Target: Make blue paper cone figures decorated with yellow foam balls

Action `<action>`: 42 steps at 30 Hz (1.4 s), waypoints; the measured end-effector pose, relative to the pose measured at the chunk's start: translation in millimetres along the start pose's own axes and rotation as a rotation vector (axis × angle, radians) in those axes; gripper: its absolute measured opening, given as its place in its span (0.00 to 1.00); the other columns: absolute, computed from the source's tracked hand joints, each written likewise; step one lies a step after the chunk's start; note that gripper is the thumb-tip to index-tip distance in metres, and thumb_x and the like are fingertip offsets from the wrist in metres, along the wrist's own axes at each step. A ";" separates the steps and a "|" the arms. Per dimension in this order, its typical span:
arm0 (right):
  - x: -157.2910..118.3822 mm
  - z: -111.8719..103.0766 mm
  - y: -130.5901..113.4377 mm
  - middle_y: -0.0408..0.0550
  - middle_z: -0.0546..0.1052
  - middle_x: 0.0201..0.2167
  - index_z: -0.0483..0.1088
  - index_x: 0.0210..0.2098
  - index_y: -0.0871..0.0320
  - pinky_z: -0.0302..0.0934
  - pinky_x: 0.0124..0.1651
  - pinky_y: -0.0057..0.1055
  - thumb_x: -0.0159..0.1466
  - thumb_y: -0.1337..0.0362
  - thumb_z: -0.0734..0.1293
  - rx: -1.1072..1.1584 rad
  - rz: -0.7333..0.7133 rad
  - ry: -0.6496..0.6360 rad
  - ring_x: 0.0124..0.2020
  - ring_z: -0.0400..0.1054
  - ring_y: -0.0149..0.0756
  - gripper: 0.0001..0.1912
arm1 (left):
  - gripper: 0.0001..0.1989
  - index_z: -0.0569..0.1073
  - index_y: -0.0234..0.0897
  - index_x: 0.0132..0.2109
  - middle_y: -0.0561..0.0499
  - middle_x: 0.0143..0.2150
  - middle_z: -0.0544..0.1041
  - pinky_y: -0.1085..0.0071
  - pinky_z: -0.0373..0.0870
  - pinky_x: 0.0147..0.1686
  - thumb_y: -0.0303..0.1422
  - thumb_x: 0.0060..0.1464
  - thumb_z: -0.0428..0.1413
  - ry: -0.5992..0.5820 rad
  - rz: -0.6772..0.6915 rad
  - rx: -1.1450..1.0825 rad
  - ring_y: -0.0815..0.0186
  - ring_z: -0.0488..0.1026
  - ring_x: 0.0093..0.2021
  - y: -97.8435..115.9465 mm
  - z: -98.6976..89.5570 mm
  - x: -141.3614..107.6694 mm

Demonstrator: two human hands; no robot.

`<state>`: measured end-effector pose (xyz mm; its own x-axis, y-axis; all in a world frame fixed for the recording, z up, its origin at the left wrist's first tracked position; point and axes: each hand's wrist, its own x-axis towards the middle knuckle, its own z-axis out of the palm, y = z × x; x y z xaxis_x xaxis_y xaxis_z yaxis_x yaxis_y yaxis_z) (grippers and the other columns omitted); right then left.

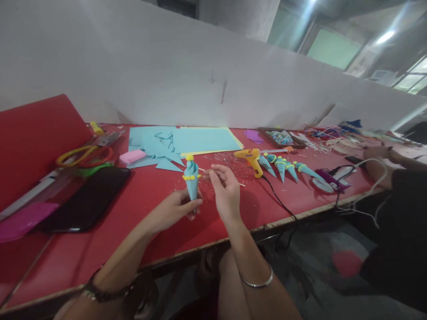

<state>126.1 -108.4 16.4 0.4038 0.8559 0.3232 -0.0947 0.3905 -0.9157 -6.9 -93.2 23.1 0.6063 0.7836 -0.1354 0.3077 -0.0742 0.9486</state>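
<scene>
My left hand [182, 205] is closed around the pointed lower end of a light blue paper cone [191, 184]. The cone stands upright, with a curled blue top and small yellow pieces around its rim and at its tip. Just right of it, my right hand [225, 189] pinches a thin wooden stick [205, 170], whose end points at the cone's rim. Whether the stick touches the cone I cannot tell. Both hands are above the red table [160, 240].
A yellow glue gun [251, 161] with a black cord lies right, beside several finished blue cones [282, 166]. Blue paper sheets [207, 139] lie behind. Scissors [83, 155], a pink block [132, 156] and a black phone [91, 200] are left. Another person's arm [380, 164] rests far right.
</scene>
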 end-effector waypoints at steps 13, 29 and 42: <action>-5.6 2.7 -9.1 0.45 0.67 0.32 0.72 0.28 0.55 0.61 0.40 0.31 0.55 0.67 0.65 -0.258 -0.375 -0.026 0.36 0.64 0.31 0.03 | 0.12 0.66 0.34 0.29 0.56 0.25 0.69 0.73 0.67 0.26 0.40 0.47 0.52 -0.058 -0.014 -0.087 0.72 0.68 0.23 1.3 5.8 0.7; -7.2 4.7 -6.7 0.45 0.67 0.36 0.73 0.32 0.53 0.61 0.46 0.34 0.56 0.66 0.65 -0.340 -0.356 -0.106 0.41 0.64 0.32 0.05 | 0.11 0.66 0.34 0.29 0.56 0.24 0.68 0.74 0.67 0.25 0.39 0.46 0.52 -0.027 0.001 -0.090 0.72 0.68 0.23 7.1 7.0 -2.0; -4.4 4.0 0.0 0.47 0.68 0.39 0.69 0.34 0.54 0.63 0.43 0.32 0.57 0.63 0.63 -0.177 -0.250 -0.147 0.43 0.64 0.33 0.06 | 0.11 0.66 0.35 0.29 0.55 0.25 0.69 0.72 0.67 0.27 0.39 0.46 0.52 -0.049 0.031 -0.066 0.71 0.68 0.24 4.8 6.0 -1.8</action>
<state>120.7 -110.8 16.0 0.2582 0.7859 0.5619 0.1555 0.5403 -0.8270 -2.1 -98.7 26.2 0.6504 0.7505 -0.1176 0.2400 -0.0560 0.9692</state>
